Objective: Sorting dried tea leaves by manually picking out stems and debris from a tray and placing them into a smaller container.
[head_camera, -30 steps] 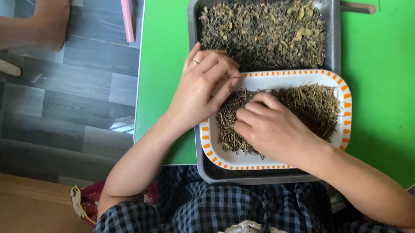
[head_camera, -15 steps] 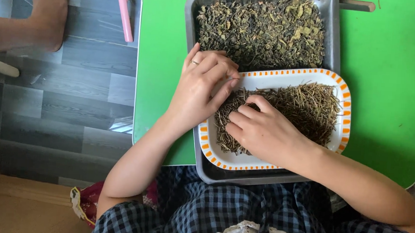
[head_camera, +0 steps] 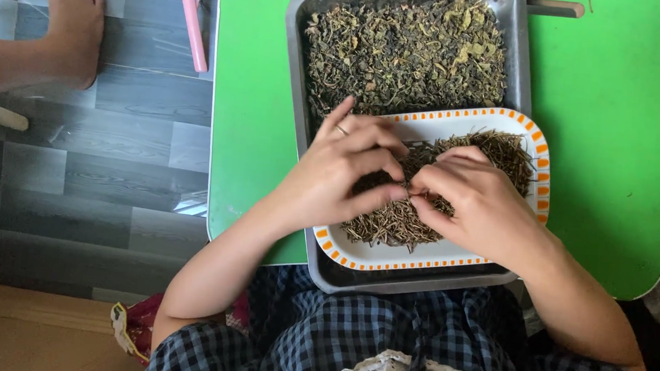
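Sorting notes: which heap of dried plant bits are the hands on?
The thin brown stems on the orange-rimmed white plate, not the greenish crumpled leaves.

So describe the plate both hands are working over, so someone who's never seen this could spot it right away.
On the green table sits a long metal tray. The plate lies inside the tray's near end, under the left hand and right hand. It is white with an orange-dashed rim, holding thin brown stems, not leafy green bits.

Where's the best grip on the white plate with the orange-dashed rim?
Probably the white plate by its near rim, from the person's side: that bare edge overhangs nothing, while both hands cover the middle and the dried twigs fill the rest.
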